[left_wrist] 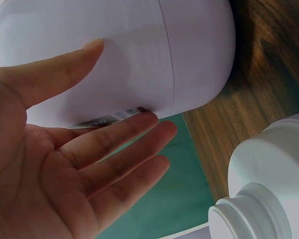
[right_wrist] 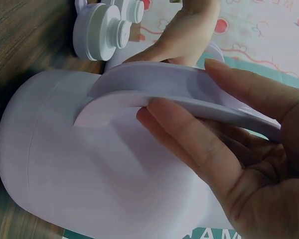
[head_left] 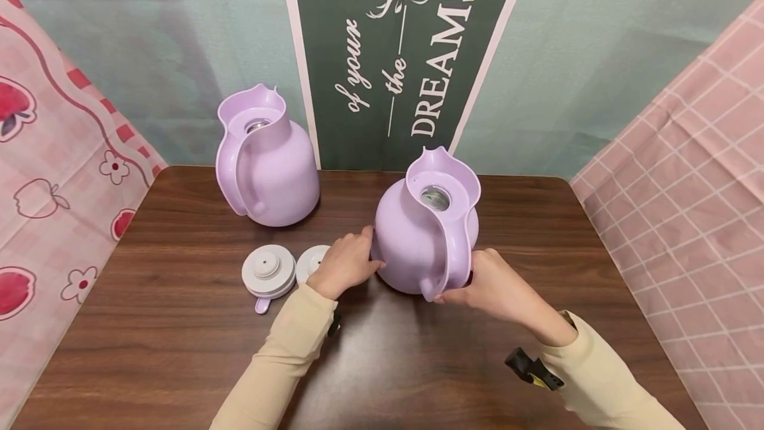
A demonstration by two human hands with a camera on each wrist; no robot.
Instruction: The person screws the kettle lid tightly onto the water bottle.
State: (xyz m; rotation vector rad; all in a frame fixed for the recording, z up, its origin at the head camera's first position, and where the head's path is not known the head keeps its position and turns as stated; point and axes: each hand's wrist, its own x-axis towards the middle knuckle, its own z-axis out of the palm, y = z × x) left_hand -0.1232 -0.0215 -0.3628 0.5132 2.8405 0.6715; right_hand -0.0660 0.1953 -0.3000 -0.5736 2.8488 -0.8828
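A lilac thermos jug [head_left: 406, 237] without a lid stands on the table between my hands, its round silvery mouth visible from above. My right hand [head_left: 498, 287] grips its handle [right_wrist: 149, 79], thumb on one side and fingers tucked behind the other. My left hand [head_left: 347, 261] rests against the jug's left side with fingers extended; in the left wrist view the thumb and fingertips lie on or close to its wall. Left of that hand are two white lids, one in full sight [head_left: 268, 271], the other [head_left: 310, 263] partly covered by the hand.
A second lilac thermos jug [head_left: 280, 178], also lidless, stands at the back left of the brown wooden table [head_left: 149, 324]. Cloth hangings enclose the table: a teal one [head_left: 537, 85] behind, a pink checked one [head_left: 704, 151] on the right, a fruit-patterned one [head_left: 60, 171] on the left.
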